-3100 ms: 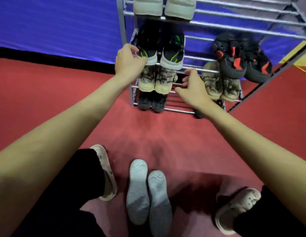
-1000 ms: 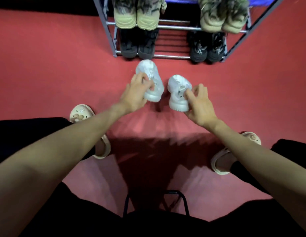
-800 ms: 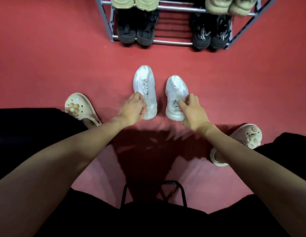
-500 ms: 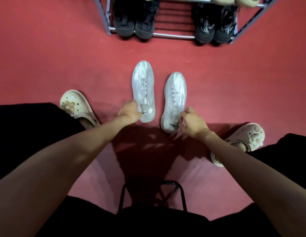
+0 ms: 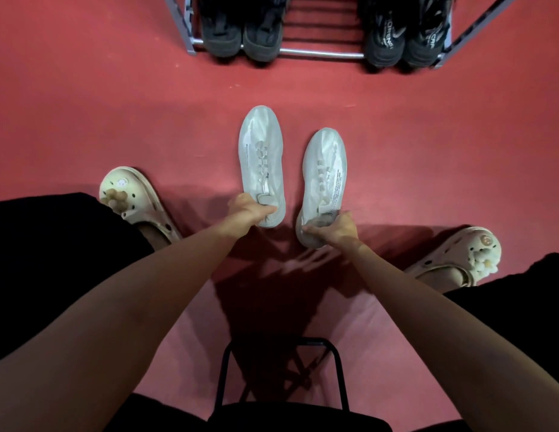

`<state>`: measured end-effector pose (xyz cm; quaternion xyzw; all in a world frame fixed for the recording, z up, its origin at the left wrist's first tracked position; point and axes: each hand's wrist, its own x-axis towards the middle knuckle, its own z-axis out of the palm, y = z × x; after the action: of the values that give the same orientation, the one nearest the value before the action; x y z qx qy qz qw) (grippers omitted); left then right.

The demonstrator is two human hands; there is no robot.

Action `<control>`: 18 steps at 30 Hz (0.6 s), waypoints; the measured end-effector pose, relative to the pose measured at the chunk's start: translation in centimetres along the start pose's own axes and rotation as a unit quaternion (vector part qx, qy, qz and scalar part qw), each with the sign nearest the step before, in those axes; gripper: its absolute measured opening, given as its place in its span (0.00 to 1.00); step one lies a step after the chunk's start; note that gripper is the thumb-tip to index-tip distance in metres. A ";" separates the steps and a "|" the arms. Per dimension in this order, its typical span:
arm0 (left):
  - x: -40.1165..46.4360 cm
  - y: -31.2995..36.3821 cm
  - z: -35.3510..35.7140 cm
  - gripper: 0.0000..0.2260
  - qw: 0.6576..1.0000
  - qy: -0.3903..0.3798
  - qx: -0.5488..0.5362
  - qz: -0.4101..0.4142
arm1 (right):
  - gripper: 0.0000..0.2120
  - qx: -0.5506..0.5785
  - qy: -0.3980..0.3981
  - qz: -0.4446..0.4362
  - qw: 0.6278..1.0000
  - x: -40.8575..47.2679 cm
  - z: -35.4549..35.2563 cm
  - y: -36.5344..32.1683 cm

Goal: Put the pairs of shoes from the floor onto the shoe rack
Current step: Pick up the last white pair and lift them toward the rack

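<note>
Both hands are down at the heels of a pair of white sneakers on the red floor (image 5: 85,88). The left hand (image 5: 247,212) has its fingers curled around the heel end of the left white sneaker (image 5: 261,157), gripping it at the collar beside the pull tab. The right hand (image 5: 333,229) is likewise curled around the heel of the right white sneaker (image 5: 325,169), its fingers hooked over the back edge. Neither hand is spread; each is closed on its shoe.

The two sneakers lie side by side with a narrow gap between them, toes pointing away from the person toward the shoe rack (image 5: 322,53). Whether they rest on the floor or are lifted just off it cannot be told. The left one sits a little further forward than the right.

On the rack's bottom shelf, at the top of the view, stands a dark pair (image 5: 240,35) at the left end and a black pair with white lettering (image 5: 403,42) at the right end, with bare bars between them.

The person wears cream clogs with charms: one (image 5: 134,201) left of the sneakers, the other (image 5: 459,260) to the right. A black chair frame (image 5: 281,369) shows below, between the forearms.
</note>
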<state>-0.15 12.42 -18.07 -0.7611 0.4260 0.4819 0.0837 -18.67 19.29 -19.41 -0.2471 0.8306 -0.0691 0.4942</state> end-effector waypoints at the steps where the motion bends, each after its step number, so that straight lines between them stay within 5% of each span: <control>1: 0.1 0.0 0.0 0.31 1.000 -0.005 -0.017 -0.017 | 0.38 0.004 -0.006 0.011 1.000 0.3 0.1 -0.1; 4: 0.0 0.1 0.0 0.32 0.996 -0.009 -0.068 -0.051 | 0.17 0.025 -0.031 0.028 0.999 0.8 -0.1 -0.1; 7: -0.3 0.4 0.2 0.19 0.986 -0.037 -0.154 -0.051 | 0.10 0.078 -0.050 0.028 0.995 0.9 -0.1 0.0; 11: -2.5 2.2 -1.1 0.22 0.957 -0.085 -0.269 -0.061 | 0.21 0.146 -0.058 0.032 0.987 -0.3 -1.8 -0.7; 18: -8.2 5.7 -5.1 0.21 0.941 -0.091 -0.325 -0.008 | 0.15 0.217 -0.041 -0.039 0.975 -2.9 -6.9 -5.1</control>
<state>-2.32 10.80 -7.22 -0.7029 0.2311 0.6608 -0.1259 -21.67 15.40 -11.82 -0.1690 0.7649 -0.2564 0.5662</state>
